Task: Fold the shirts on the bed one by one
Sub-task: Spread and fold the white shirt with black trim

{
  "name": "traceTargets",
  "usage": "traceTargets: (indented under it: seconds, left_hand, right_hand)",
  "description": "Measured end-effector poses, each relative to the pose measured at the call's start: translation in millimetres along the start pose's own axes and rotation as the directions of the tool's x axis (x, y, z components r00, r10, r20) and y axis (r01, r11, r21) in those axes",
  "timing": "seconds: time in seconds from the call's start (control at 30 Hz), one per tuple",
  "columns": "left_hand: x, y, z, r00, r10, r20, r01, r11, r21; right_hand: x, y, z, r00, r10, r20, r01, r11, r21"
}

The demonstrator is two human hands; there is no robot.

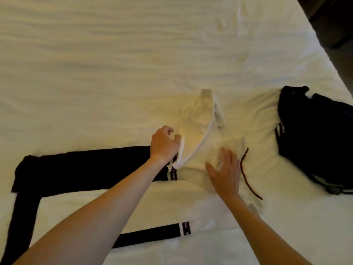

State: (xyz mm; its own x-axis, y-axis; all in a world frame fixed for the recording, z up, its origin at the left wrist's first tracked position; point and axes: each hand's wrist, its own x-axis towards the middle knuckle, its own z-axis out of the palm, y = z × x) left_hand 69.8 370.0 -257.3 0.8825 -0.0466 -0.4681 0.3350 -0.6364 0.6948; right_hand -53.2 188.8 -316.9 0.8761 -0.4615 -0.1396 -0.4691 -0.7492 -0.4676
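So, left hand (pixel 164 143): curled, pinching the white shirt's (pixel 198 142) folded flap at center frame
right hand (pixel 225 169): fingers spread flat on its body, lower right of flap

Two forearms in view, entering from the bottom edge, both bare from the frame edge to the wrist; no sleeve cuff shows on either. Left hand (pixel 164 144) bare: no glove, ring or watch visible, and the wrist carries no strap or band. Right hand (pixel 226 172) likewise bare, its wrist plain too. Nails short as far as can be told; any finer detail is too blurred to read. Forearms slim and smooth, without marks that show in this warm, dim light. Upper arms, shoulders and clothing fall outside the frame.
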Motion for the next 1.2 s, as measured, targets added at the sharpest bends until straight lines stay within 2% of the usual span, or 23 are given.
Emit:
traceTargets:
  seconds: [0.07, 0.17, 0.3, 0.37, 0.43, 0.47, 0.5, 0.57, 0.6, 0.67, 0.73, 0.8, 0.93, 1.07, 1.13, 1.2]
  left_hand:
    - [21, 15, 22, 0.989, -0.142, 0.031, 0.144, 0.986, -0.078]
    - [47, 33, 38, 0.943, -0.308, 0.127, 0.322, 0.94, -0.111]
    - [69, 65, 45, 0.881, -0.422, 0.216, 0.474, 0.792, -0.385]
    - [75, 82, 44, 0.814, -0.477, 0.332, 0.575, 0.744, -0.34]
    - [78, 100, 39, 0.718, -0.535, 0.446, 0.657, 0.732, -0.179]
    - [79, 107, 37, 0.691, -0.535, 0.486, 0.664, 0.736, -0.134]
    - [80, 112, 35, 0.695, -0.497, 0.52, 0.645, 0.75, -0.146]
    - [78, 120, 30, 0.765, -0.296, 0.572, 0.565, 0.736, -0.373]
    - [75, 121, 27, 0.799, -0.151, 0.583, 0.519, 0.663, -0.54]
    - [66, 117, 17, 0.843, 0.088, 0.53, 0.443, 0.443, -0.779]
    - [55, 111, 5, 0.872, 0.215, 0.439, 0.37, 0.298, -0.88]
    - [45, 103, -10, 0.887, 0.284, 0.366, 0.306, 0.232, -0.923]
    - [32, 76, -51, 0.944, 0.246, 0.218, 0.192, 0.124, -0.973]
    - [15, 34, -99, 0.996, 0.065, 0.054, 0.047, 0.105, -0.993]
    - [0, 5, -120, 1.0, -0.018, -0.002, -0.001, 0.074, -0.997]
    - [-19, -26, -141, 0.997, -0.069, -0.021, -0.015, 0.086, -0.996]
  right_hand:
    - [4, 18, 0, 0.992, 0.061, 0.109, -0.062, 0.998, 0.01]
    - [10, 31, 2, 0.982, 0.048, 0.183, -0.053, 0.998, 0.02]
    - [17, 36, 4, 0.973, 0.068, 0.22, -0.077, 0.996, 0.033]
    - [19, 39, 4, 0.968, 0.069, 0.242, -0.081, 0.996, 0.037]
    - [21, 44, 2, 0.96, 0.066, 0.274, -0.081, 0.996, 0.044]
    - [22, 46, 0, 0.955, 0.064, 0.29, -0.081, 0.996, 0.048]
    - [22, 48, -1, 0.951, 0.058, 0.303, -0.077, 0.996, 0.053]
    - [22, 51, -3, 0.949, 0.037, 0.312, -0.063, 0.995, 0.073]
    - [22, 53, -3, 0.949, 0.025, 0.313, -0.052, 0.995, 0.08]
    - [21, 54, -4, 0.95, 0.009, 0.311, -0.035, 0.996, 0.077]
    - [21, 54, -4, 0.954, 0.004, 0.299, -0.024, 0.998, 0.062]
    - [22, 54, -5, 0.957, -0.009, 0.289, -0.004, 0.999, 0.046]
    - [23, 50, -9, 0.953, -0.041, 0.299, 0.035, 0.999, 0.025]
    - [24, 47, -13, 0.946, -0.06, 0.319, 0.064, 0.998, -0.001]
    - [23, 47, -13, 0.946, -0.081, 0.313, 0.084, 0.996, 0.004]
    - [23, 44, -12, 0.95, -0.077, 0.303, 0.083, 0.997, -0.007]
